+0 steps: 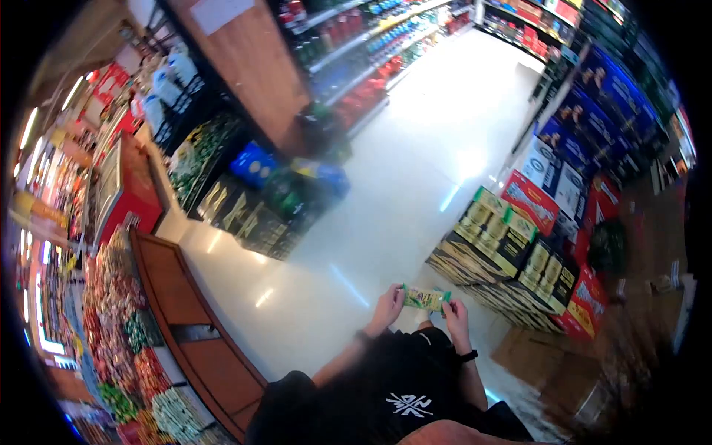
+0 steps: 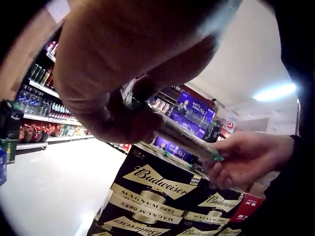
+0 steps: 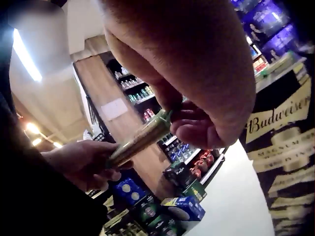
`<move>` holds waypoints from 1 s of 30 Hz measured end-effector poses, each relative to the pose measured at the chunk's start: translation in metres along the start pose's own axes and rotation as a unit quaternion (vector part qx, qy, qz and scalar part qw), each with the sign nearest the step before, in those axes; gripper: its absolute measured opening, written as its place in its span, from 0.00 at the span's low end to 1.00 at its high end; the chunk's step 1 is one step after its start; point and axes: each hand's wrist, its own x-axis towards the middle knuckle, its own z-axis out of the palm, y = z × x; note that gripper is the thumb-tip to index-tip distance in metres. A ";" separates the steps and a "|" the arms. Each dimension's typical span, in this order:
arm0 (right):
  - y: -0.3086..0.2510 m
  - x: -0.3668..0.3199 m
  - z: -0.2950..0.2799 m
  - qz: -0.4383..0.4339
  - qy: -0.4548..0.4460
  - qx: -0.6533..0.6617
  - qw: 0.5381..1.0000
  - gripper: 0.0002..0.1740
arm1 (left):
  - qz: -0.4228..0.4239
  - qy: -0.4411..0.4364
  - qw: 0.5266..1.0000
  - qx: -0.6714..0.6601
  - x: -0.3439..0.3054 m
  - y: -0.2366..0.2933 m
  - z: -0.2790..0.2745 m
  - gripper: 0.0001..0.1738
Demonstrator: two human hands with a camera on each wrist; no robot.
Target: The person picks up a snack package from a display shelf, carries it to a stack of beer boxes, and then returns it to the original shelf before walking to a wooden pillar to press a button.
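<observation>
A small green and yellow snack packet is stretched between both hands in front of the person's dark shirt. My left hand pinches its left end between thumb and fingers. At the opposite end, my right hand pinches the green edge. Seen edge-on in the left wrist view, the packet looks slim, with green tips. The right wrist view shows its side, and the curled fingers of the near hand cover one end.
Stacked Budweiser cartons stand to the right, with blue cartons behind. On the left are a wooden counter and heaped packaged goods. Bottle shelves line the far aisle beyond the shiny floor.
</observation>
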 end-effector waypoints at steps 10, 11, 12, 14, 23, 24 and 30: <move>0.011 0.090 -0.089 -0.011 0.081 -0.046 0.996 0.08 | 0.009 -0.093 0.995 0.028 0.104 0.065 0.087 0.21; 0.011 0.099 -0.096 -0.021 0.083 -0.056 0.995 0.09 | 0.022 -0.081 0.996 0.012 0.115 0.072 0.096 0.21; 0.001 0.109 -0.099 -0.025 0.077 -0.007 0.997 0.09 | 0.033 -0.068 0.997 -0.005 0.125 0.079 0.104 0.21; -0.015 0.123 -0.103 -0.034 0.061 0.090 0.994 0.11 | 0.045 -0.049 0.998 -0.015 0.145 0.088 0.119 0.22; -0.007 0.202 -0.114 -0.111 0.070 -0.098 0.986 0.22 | 0.121 0.071 0.989 0.039 0.221 0.072 0.180 0.23; -0.009 0.206 -0.115 -0.112 0.077 -0.132 0.982 0.24 | 0.121 0.071 0.988 0.063 0.224 0.074 0.182 0.23; -0.015 0.226 -0.117 -0.093 0.055 -0.086 0.990 0.31 | 0.132 0.089 0.980 0.117 0.247 0.094 0.192 0.21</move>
